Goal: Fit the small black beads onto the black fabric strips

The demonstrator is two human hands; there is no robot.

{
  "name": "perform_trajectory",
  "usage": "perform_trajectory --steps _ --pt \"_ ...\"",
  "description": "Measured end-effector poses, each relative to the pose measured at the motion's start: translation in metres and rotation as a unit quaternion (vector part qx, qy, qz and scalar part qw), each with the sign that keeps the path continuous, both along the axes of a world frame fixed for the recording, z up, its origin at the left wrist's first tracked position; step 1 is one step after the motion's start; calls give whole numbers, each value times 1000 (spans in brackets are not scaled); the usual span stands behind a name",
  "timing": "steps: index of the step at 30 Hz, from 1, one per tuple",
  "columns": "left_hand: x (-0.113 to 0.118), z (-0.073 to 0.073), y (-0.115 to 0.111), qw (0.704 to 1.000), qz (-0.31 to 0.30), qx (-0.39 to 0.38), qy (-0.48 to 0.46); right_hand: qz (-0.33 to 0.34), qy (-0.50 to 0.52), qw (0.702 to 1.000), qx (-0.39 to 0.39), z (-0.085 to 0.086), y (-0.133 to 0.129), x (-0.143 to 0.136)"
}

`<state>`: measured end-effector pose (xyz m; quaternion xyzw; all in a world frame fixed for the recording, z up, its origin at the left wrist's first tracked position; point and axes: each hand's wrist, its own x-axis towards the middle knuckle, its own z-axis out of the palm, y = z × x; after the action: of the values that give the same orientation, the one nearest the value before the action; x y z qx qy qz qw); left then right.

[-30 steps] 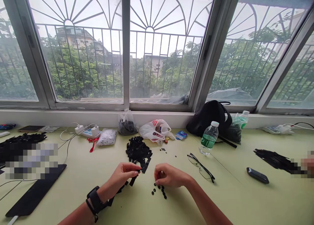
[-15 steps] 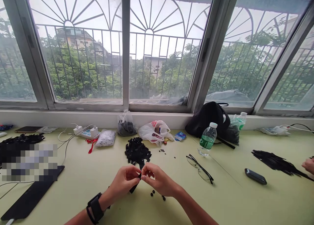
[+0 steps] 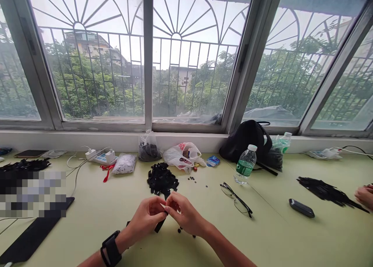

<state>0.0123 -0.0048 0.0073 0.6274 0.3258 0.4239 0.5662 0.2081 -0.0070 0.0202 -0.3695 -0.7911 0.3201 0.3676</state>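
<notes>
My left hand (image 3: 147, 215) and my right hand (image 3: 185, 213) meet at the middle of the table, fingertips pinched together. Between them is a short black strip (image 3: 160, 224), its lower end sticking out below the fingers. Whatever small part the fingertips may press on it is hidden. Just beyond my hands lies a loose pile of black strips (image 3: 162, 178). A few small black round pieces (image 3: 179, 231) rest beside my right wrist, partly covered by it. More tiny dark rings (image 3: 191, 178) are scattered to the right of the pile.
Glasses (image 3: 236, 200), a water bottle (image 3: 245, 165) and a dark oval case (image 3: 301, 208) stand or lie to the right. Farther right, another person's hand (image 3: 365, 198) is near black strips (image 3: 322, 191). Bags and a black backpack (image 3: 243, 143) line the sill; cables (image 3: 76, 179) run at left.
My right fingers have shifted slightly and close more tightly over the strip. My right hand now covers more of the small round pieces. The other person's hand has moved a little further into view.
</notes>
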Motion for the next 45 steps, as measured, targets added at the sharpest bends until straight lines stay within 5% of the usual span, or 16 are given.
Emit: perform_trajectory --steps 21,45 --pt "-5 4 0 999 29 23 8 1 -1 1000 -15 3 -1 1" --pt "-6 9 -3 999 -20 35 -13 15 6 999 -44 10 -1 4"
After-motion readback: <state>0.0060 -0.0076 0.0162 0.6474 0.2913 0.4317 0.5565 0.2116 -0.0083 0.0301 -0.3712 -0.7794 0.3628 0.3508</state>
